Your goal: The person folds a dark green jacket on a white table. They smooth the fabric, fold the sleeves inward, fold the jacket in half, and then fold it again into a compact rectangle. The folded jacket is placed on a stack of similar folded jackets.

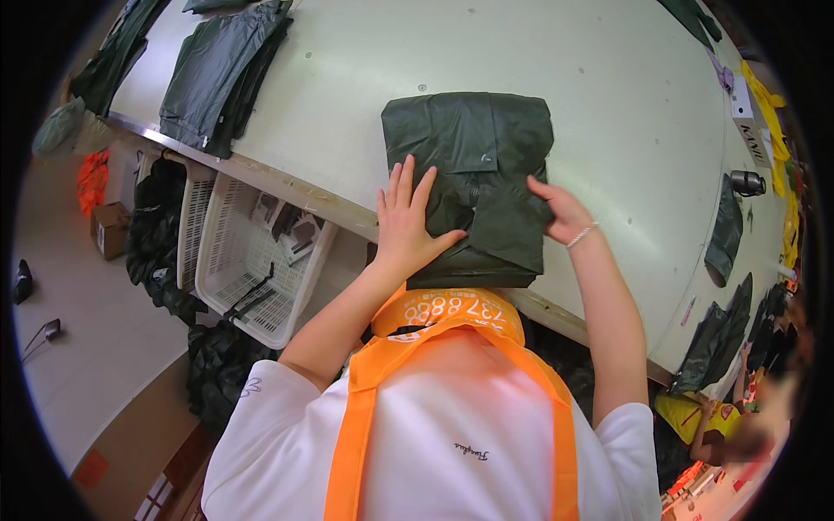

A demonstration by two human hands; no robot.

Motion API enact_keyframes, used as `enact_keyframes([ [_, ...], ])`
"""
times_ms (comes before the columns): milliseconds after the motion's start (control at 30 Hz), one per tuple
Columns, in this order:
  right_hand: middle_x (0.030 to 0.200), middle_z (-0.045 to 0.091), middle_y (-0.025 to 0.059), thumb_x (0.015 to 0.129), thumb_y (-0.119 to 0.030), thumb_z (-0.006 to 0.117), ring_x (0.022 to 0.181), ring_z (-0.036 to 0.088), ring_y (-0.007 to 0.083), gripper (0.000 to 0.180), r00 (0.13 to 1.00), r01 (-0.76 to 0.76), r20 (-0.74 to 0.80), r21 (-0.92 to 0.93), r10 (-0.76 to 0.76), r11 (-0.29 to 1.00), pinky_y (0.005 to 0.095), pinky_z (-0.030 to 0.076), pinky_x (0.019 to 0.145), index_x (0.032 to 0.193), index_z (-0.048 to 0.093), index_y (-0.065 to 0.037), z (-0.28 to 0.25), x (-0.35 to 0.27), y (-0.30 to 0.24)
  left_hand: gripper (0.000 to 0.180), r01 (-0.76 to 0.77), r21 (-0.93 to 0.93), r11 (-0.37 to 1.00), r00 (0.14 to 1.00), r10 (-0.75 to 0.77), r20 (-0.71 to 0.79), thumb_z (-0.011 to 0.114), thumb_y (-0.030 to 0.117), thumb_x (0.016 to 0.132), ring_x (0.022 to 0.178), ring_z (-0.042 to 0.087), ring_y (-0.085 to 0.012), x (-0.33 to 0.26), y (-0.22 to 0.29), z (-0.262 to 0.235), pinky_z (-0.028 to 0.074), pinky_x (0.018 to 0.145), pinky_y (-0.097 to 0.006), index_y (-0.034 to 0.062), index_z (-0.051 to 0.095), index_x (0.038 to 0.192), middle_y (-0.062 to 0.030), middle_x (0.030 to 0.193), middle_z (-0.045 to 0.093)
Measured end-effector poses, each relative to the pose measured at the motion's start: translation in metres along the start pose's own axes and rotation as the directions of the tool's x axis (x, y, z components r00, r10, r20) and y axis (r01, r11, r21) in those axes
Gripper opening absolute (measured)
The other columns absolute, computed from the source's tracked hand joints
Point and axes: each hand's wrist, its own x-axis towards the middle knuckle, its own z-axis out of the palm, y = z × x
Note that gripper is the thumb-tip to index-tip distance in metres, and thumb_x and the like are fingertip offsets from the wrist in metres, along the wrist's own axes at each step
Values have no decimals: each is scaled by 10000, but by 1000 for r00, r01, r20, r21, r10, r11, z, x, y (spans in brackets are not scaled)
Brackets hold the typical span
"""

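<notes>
A dark green rain jacket [469, 130], folded into a square bundle, lies at the near edge of the table in front of me. My left hand [407, 227] rests flat on its left half with the fingers spread and the thumb stretched toward the middle. At the jacket's right edge is my right hand [563, 211]. Its thumb lies on top of the fabric while the other fingers curl at the edge, partly hidden, so the hand grips that side. A flap with a small light mark runs down the jacket's upper middle.
Stacked dark green garments [221, 74] lie at the table's far left. Below the left edge stands a white plastic basket [261, 260] with small items inside. Along the right side are more dark garments [723, 234], a thermos [747, 182] and a white box [749, 122]. Another person in yellow [695, 421] is at lower right.
</notes>
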Motion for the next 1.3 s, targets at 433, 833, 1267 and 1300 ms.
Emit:
enact_keyframes([
  [433, 1135, 600, 189, 830, -464, 658, 1023, 587, 242, 727, 916, 349, -72, -343, -395, 872, 341, 462, 892, 1241, 445, 97, 22, -3, 19, 928, 6, 64, 998, 1000, -6, -6, 821, 391, 603, 1403, 159, -348, -1, 1, 4, 205, 1063, -601, 149, 382, 1385, -142, 1517, 183],
  [833, 1399, 238, 391, 819, -625, 539, 1262, 349, 502, 1042, 578, -187, -75, -981, -813, -43, 466, 364, 1022, 1461, 5, -2, 44, 1, 45, 937, -21, -103, 995, 982, 1, -190, 805, 381, 649, 1386, 189, -369, -6, 1, 14, 237, 1086, -506, 82, 331, 1401, -205, 1496, 192],
  [1267, 1275, 492, 247, 777, -439, 723, 1195, 484, 313, 876, 699, 413, -241, -632, -673, 656, 350, 366, 1019, 1323, 313, 109, -5, 18, 83, 851, 631, -332, 701, 756, -460, 465, 744, 555, 687, 1066, 593, -253, -34, -35, -5, 455, 926, -326, -81, 534, 1211, -202, 1138, 612],
  [1300, 1317, 455, 253, 776, -445, 723, 1223, 458, 314, 909, 711, 348, -295, -640, -638, 685, 350, 347, 1036, 1350, 278, 101, -2, 17, 87, 841, 562, 17, 827, 759, -524, 388, 741, 549, 698, 1085, 581, -246, -33, -48, -3, 445, 940, -329, -76, 530, 1219, -195, 1156, 604],
])
